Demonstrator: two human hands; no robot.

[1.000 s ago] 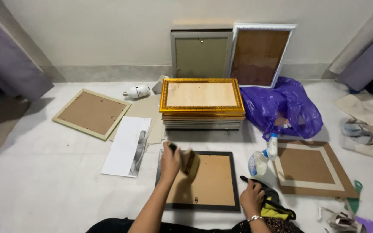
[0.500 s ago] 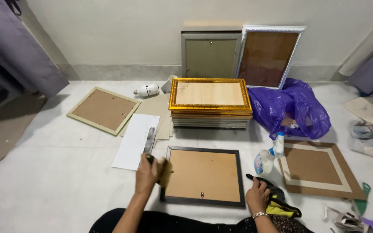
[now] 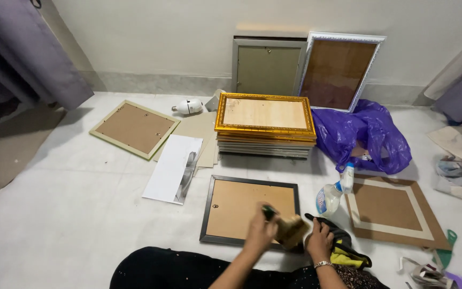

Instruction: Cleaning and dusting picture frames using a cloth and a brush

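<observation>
Two hands are seen low over the near edge of the floor, above the lap of a seated person in dark clothing. The left hand (image 3: 260, 231) is closed around the dark handle of a wide brush (image 3: 290, 230), whose pale bristles are held over the near right corner of a black frame (image 3: 249, 208). The frame is laid face down on the floor, its brown backing turned up. The right hand (image 3: 319, 241) is rested just right of the brush on a dark cloth (image 3: 340, 235); its fingers are curled, and whether the cloth is gripped cannot be told. A yellow cloth (image 3: 348, 258) is lying beside it.

Just beyond the right hand, a spray bottle (image 3: 333, 191) is tilted on the floor. A mat board (image 3: 394, 208) is laid to its right, and white paper (image 3: 171, 168) is spread to the left of the black frame.

Farther off, a stack of frames topped by a gold frame (image 3: 266, 113) is set at mid-floor, with a purple bag (image 3: 362, 136) touching its right side. A pale green frame (image 3: 133, 128) and a white bulb (image 3: 188, 107) are placed toward the far left. Two frames are leaned upright against the far wall: a grey frame (image 3: 266, 67) and a white frame (image 3: 340, 72).
</observation>
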